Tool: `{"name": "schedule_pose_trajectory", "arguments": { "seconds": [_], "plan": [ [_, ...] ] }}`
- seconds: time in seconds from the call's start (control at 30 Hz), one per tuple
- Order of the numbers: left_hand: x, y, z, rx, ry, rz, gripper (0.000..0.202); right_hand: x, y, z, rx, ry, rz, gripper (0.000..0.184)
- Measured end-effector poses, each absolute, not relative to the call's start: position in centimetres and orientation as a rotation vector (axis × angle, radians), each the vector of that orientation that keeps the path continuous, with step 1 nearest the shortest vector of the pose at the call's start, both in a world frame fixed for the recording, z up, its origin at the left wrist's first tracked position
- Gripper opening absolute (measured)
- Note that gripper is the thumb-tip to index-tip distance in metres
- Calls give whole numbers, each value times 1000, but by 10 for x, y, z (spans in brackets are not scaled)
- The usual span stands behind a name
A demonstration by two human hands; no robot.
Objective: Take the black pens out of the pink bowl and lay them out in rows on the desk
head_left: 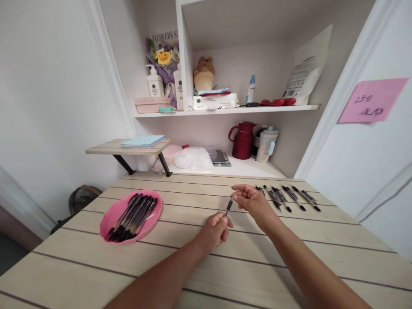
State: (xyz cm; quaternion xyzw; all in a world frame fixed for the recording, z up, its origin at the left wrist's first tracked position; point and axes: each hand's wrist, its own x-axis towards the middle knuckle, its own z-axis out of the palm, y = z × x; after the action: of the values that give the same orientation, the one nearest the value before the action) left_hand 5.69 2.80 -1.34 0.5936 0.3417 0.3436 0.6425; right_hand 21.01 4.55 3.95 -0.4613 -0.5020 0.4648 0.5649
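My left hand [216, 229] is closed around the barrel of a gel pen [229, 205], whose black grip and pointed end tilt up and away from me. At that upper end are the bent thumb and fingers of my right hand [249, 199]; they seem to pinch the pen's tip, though the contact is small and partly hidden. To the right of this hand, pen parts [291, 197] lie in several slanted groups, with black caps and thin refills among them. Several black-capped pens [133, 216] rest together on a pink scalloped plate [157, 218] at the left.
The slatted wooden table [193, 193] runs back to white shelving. A small raised stand [106, 148] with blue-covered paper [143, 141] stands behind the plate. Farther back are a plastic bag [193, 159], a red jug [243, 141] and a speckled cup [266, 146].
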Motion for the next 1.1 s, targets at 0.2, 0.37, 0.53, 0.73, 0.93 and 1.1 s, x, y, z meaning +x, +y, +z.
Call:
{"name": "schedule_pose_trajectory", "arguments": {
  "seconds": [0.2, 0.37, 0.53, 0.73, 0.93, 1.1],
  "plan": [
    [58, 31, -18, 1371, 800, 758, 29, 209, 45, 37, -1133, -1176, 1104, 38],
    [58, 30, -22, 1438, 853, 786, 28, 207, 46, 34, -1167, -1165, 1066, 40],
    [59, 28, -23, 1523, 892, 834, 27, 203, 45, 33, -1165, -1161, 1062, 41],
    [59, 26, -19, 1563, 919, 855, 26, 204, 45, 32, -1195, -1174, 1124, 35],
    [58, 27, -22, 1550, 892, 849, 25, 204, 48, 23, -1204, -1150, 1198, 30],
    [59, 29, -25, 1528, 882, 855, 25, 202, 46, 24, -1212, -1132, 1170, 30]
  ]
}}
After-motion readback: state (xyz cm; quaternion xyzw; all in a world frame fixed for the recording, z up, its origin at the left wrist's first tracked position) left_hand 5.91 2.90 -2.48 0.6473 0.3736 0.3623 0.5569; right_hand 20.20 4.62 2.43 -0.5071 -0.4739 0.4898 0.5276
